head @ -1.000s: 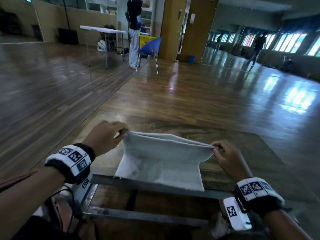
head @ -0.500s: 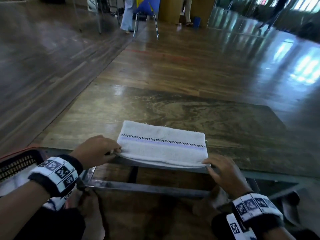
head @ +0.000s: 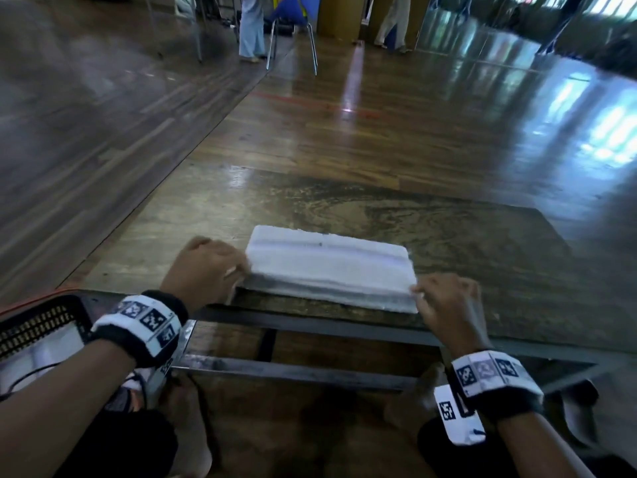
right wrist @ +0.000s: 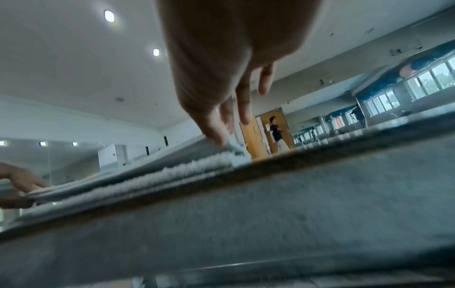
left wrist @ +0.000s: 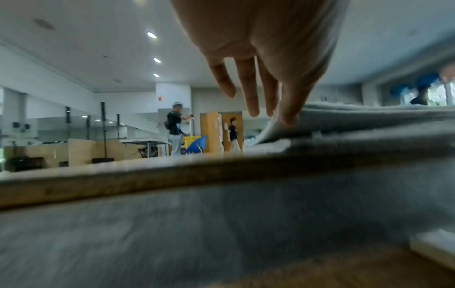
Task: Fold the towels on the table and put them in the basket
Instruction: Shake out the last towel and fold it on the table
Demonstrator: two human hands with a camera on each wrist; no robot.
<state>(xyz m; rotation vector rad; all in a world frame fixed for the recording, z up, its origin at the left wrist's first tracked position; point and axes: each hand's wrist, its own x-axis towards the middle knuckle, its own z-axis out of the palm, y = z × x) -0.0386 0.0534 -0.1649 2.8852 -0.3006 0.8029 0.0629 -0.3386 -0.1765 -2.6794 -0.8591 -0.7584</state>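
Observation:
A white towel point(head: 327, 267), folded into a long flat stack, lies near the front edge of the brown table point(head: 344, 208). My left hand point(head: 238, 270) pinches the upper layers at its left end; the left wrist view shows the thumb on a lifted layer of the towel point(left wrist: 357, 117). My right hand point(head: 422, 294) pinches the near right corner, thumb on top in the right wrist view point(right wrist: 221, 141). The towel's layered edge point(right wrist: 147, 175) runs across that view. A black mesh basket point(head: 38, 322) with a pale towel inside sits low at the far left, beside the table.
The table's grey metal frame point(head: 310, 326) runs along the front edge above my legs. Far across the wooden floor stand a blue chair point(head: 293, 15) and a person point(head: 251, 25). Another person point(head: 393, 19) is by the doors.
One second ago both hands held the towel up by its top corners. It now lies folded on the table, and both hands grip its ends. My view has tilted down.

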